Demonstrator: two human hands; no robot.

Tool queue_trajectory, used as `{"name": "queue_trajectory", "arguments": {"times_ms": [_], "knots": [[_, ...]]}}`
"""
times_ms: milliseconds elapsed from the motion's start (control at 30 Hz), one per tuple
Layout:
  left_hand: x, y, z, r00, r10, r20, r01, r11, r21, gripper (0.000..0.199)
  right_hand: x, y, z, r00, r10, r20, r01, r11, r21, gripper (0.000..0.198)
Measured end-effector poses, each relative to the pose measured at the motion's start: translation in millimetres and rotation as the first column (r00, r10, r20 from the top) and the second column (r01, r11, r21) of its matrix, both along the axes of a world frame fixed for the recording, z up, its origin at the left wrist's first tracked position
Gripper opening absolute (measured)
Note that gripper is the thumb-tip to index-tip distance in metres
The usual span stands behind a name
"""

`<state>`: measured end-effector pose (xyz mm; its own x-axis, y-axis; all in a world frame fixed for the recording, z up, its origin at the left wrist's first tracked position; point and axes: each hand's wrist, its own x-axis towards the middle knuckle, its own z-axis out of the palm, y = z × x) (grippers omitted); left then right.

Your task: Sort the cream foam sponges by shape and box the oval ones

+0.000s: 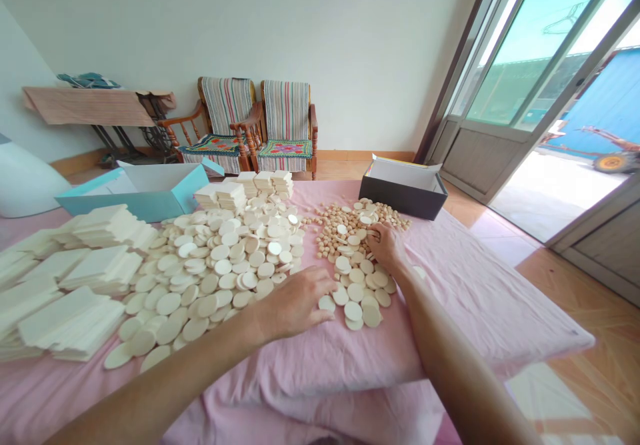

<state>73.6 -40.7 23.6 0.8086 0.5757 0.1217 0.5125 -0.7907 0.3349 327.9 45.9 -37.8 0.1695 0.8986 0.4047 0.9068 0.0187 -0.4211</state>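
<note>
My left hand (295,303) is low over the near left side of a small group of round wooden discs (355,292). Its thumb and fingers are apart, with one pale disc (327,303) showing in the gap, apparently lying on the cloth. My right hand (389,248) reaches into a heap of small wooden beads (327,228) mixed with some discs. Its fingers are curled together at the heap, and whatever they hold is hidden. To the left of both hands spreads a large pile of similar wooden discs (220,251).
Stacks of square wooden pieces (97,268) fill the table's left side, with more stacks (230,195) behind the discs. A blue box (135,198) stands back left, a black box (403,191) back right. Pink cloth (480,285) covers the table. Two chairs (285,118) stand beyond.
</note>
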Motion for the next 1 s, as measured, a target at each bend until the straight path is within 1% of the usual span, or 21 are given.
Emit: {"name": "queue_trajectory", "arguments": {"times_ms": [100,233,300,400,500,600,667,767,833,900,1000], "knots": [[2,-4,-6.1,0.999,0.042,-0.024,-0.042,0.999,-0.003,0.015,2,3,-2,0.999,-0.009,-0.038,0.010,0.999,0.045,0.028],[2,-7,-10.7,0.996,0.083,-0.028,-0.083,0.997,0.006,0.016,5,1,5,0.992,0.001,-0.122,0.019,0.987,0.162,0.029],[3,-7,-11.5,0.992,0.112,-0.050,-0.111,0.993,0.029,0.017,5,-1,9,0.986,0.028,-0.167,0.002,0.984,0.178,0.030],[3,-4,-11.9,0.984,0.168,-0.066,-0.161,0.983,0.089,0.023,4,-5,12,0.983,0.079,-0.163,-0.065,0.994,0.092,0.033],[5,-1,-13.0,0.964,0.246,-0.099,-0.230,0.961,0.152,0.023,-2,-8,13,0.992,0.126,-0.025,-0.127,0.992,-0.022,0.039],[5,1,-15.4,0.948,0.292,-0.129,-0.267,0.947,0.177,0.022,-8,-10,15,0.980,0.149,0.133,-0.137,0.986,-0.096,0.039],[5,2,-16.6,0.951,0.284,-0.119,-0.260,0.948,0.183,0.020,-11,-10,18,0.970,0.148,0.190,-0.127,0.985,-0.118,0.038],[3,2,-15.3,0.960,0.263,-0.100,-0.243,0.954,0.178,0.015,-12,-8,20,0.964,0.134,0.229,-0.105,0.985,-0.136,0.036],[3,2,-11.8,0.963,0.264,-0.058,-0.251,0.953,0.169,0.012,-12,-5,19,0.964,0.131,0.233,-0.098,0.984,-0.149,0.035],[5,1,-7.4,0.965,0.263,0.016,-0.262,0.953,0.153,0.013,-12,-2,17,0.965,0.130,0.226,-0.095,0.983,-0.158,0.034],[12,-1,-4.5,0.974,0.209,0.085,-0.217,0.972,0.093,0.012,-12,0,14,0.973,0.106,0.205,-0.076,0.986,-0.148,0.033]]}}
